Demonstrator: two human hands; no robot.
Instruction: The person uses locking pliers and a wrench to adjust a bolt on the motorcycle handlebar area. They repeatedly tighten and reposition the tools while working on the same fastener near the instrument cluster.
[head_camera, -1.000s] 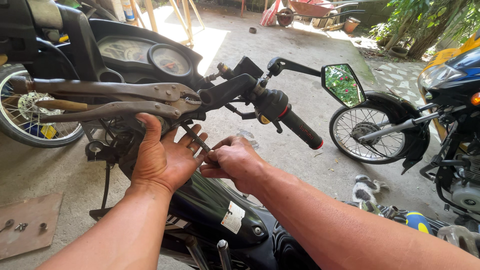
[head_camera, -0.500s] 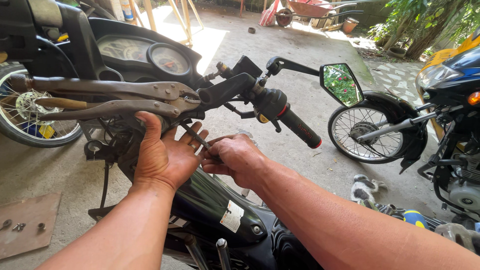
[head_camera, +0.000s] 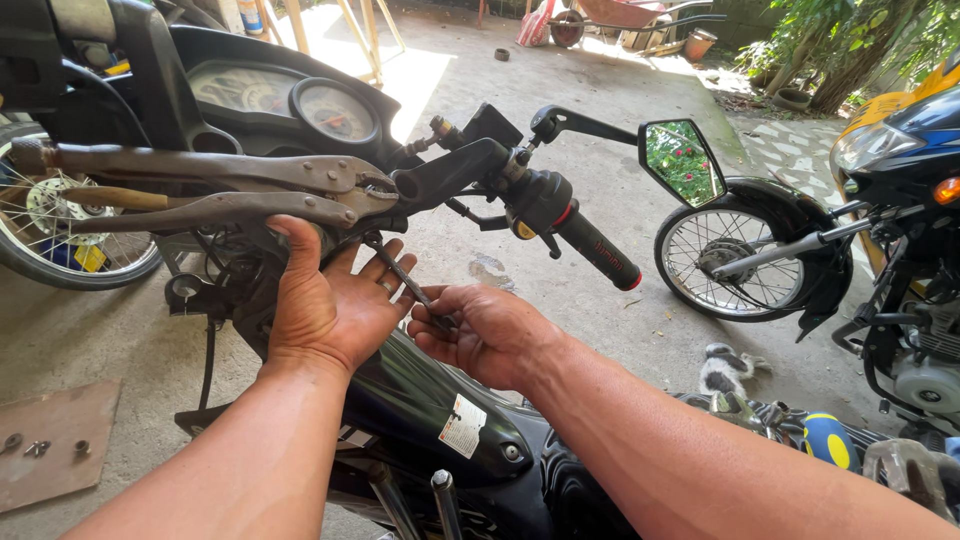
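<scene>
My right hand (head_camera: 484, 333) grips the lower end of a thin metal wrench (head_camera: 400, 274) that runs up to the underside of the motorcycle handlebar clamp (head_camera: 440, 176). Just left of it, my left hand (head_camera: 330, 300) is spread flat with fingers apart behind the wrench shaft, its thumb raised toward the jaws of large locking pliers (head_camera: 215, 190). The pliers are clamped on the handlebar mount, their handles sticking out to the left. The right grip (head_camera: 598, 250) and a mirror (head_camera: 682, 160) extend to the right. The wrench head is hidden under the clamp.
Round gauges (head_camera: 335, 110) sit behind the bar. A second motorcycle (head_camera: 900, 200) stands at right with its front wheel (head_camera: 730, 260) close by. A brown board (head_camera: 55, 450) with small bolts lies on the concrete at lower left. A spoked wheel (head_camera: 60, 230) is at far left.
Both hands stay at the same place under the handlebar. My right hand has shifted slightly on the wrench; the pliers have not moved.
</scene>
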